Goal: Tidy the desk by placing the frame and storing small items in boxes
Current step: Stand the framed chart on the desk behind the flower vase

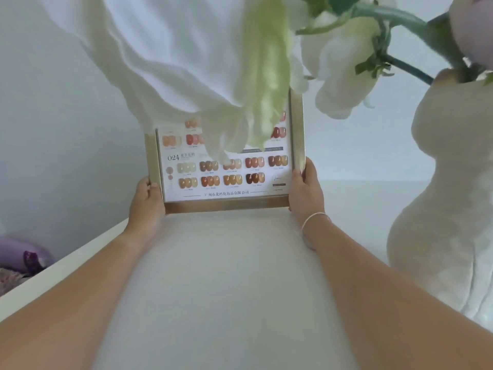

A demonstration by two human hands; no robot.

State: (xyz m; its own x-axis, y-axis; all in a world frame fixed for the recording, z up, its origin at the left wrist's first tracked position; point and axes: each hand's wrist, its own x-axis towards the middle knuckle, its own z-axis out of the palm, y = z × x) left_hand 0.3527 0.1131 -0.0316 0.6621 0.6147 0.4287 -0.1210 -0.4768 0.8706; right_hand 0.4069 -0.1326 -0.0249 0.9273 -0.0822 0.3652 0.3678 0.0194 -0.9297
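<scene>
Two hands on this one, and honestly that looks like the right call. The frame [226, 169] stands upright at the far end of the white desk [226, 276], close to the wall, its bottom edge seemingly on or just over the surface; I can't tell if it's touching. The left hand [146, 200] is clamped on the lower left corner and the right hand [304, 190] on the lower right edge, thumbs in front, the other fingers hidden behind.

I'd guess it's stiff and light-ish, but probably glass-fronted, so fragile and a bit slippery. Hold the edges, not the face. The white flowers [213, 76] droop across its top half, and the white vase [440, 196] stands near on the right, easy to bump.
</scene>
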